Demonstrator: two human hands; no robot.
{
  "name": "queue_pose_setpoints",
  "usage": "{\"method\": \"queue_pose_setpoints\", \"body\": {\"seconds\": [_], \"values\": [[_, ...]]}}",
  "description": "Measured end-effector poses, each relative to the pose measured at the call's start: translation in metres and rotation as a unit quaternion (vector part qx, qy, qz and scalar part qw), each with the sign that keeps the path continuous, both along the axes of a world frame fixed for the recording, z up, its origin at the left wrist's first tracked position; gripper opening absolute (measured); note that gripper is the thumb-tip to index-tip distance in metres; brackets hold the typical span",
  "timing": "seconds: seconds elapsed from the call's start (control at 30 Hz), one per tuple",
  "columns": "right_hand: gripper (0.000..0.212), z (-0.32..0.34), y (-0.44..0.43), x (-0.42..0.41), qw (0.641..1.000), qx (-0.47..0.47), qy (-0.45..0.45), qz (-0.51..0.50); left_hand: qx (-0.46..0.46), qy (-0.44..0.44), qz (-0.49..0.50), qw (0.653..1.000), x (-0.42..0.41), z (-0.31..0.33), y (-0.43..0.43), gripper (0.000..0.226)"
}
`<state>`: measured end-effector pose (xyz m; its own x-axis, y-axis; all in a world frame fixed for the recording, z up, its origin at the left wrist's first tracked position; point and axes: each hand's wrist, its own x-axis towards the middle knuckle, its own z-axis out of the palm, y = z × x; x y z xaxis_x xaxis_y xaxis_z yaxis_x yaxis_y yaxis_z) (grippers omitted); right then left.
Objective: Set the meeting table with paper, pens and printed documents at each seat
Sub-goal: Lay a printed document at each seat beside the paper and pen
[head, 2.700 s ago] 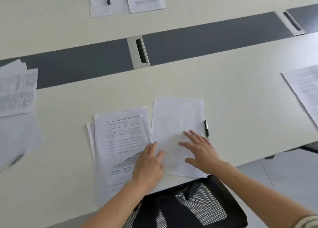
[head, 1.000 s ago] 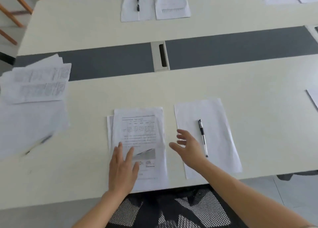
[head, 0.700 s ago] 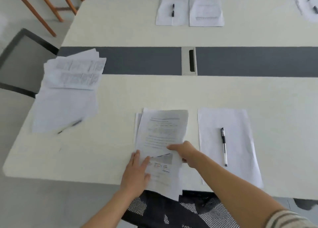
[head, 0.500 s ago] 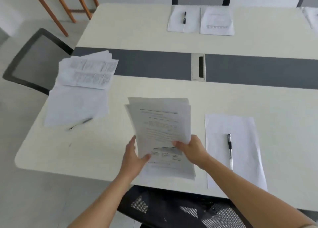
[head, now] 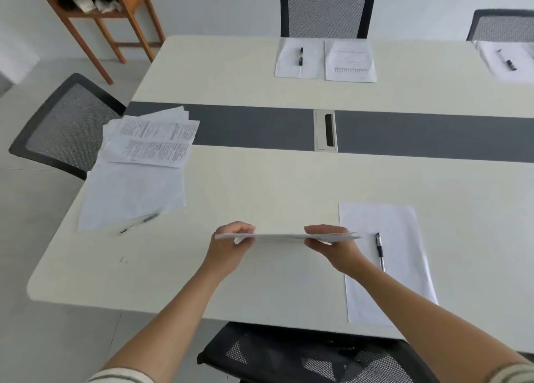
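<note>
Printed documents [head: 277,237] now off the table [head: 260,186], turned edge-on, no longer face-up. Long axis left-right. Left hand [head: 231,245] grips left end, right hand [head: 329,239] pinches right end. Blank sheet [head: 387,267] and pen [head: 380,251] just right.

We see everything through one wide-angle camera on the person's head, facing forward and tilted down over the surface [head: 260,186]. It sits close above the near edge, with the near chair [head: 303,356] at the bottom of frame and both forearms reaching in from there. The left hand [head: 231,242] and right hand [head: 332,242] hold the printed documents [head: 277,237] edge-on to us at mid-frame. The far chair [head: 328,12] shows at top and the floor [head: 43,252] at left; the surface's right end runs out of frame.
</note>
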<state>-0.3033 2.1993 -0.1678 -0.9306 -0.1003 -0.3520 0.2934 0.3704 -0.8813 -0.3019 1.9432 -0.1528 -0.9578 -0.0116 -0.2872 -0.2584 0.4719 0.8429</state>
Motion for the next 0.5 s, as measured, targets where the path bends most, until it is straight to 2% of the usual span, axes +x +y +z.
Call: {"method": "queue_pose_setpoints", "body": {"seconds": [0.07,0.17,0.23,0.33,0.5], "values": [[0.027,-0.001,0.001,0.001,1.000,0.021,0.002,0.004,-0.016,0.008,0.005,1.000,-0.003,-0.001,0.004,0.015],[0.015,-0.004,0.004,0.005,0.999,0.021,0.000,-0.037,-0.032,0.006,0.047,0.998,-0.004,0.002,0.005,0.015],[0.037,-0.014,0.006,0.011,0.999,0.030,-0.026,-0.031,-0.047,-0.016,0.047,0.998,-0.001,-0.002,0.004,0.017],[0.031,-0.031,0.005,0.020,0.996,0.048,-0.077,-0.024,-0.070,-0.054,0.027,0.996,0.006,-0.013,0.005,0.011],[0.015,-0.045,0.003,0.007,0.990,0.040,-0.113,-0.071,-0.115,-0.019,0.103,0.988,0.017,-0.019,0.000,0.040]]}}
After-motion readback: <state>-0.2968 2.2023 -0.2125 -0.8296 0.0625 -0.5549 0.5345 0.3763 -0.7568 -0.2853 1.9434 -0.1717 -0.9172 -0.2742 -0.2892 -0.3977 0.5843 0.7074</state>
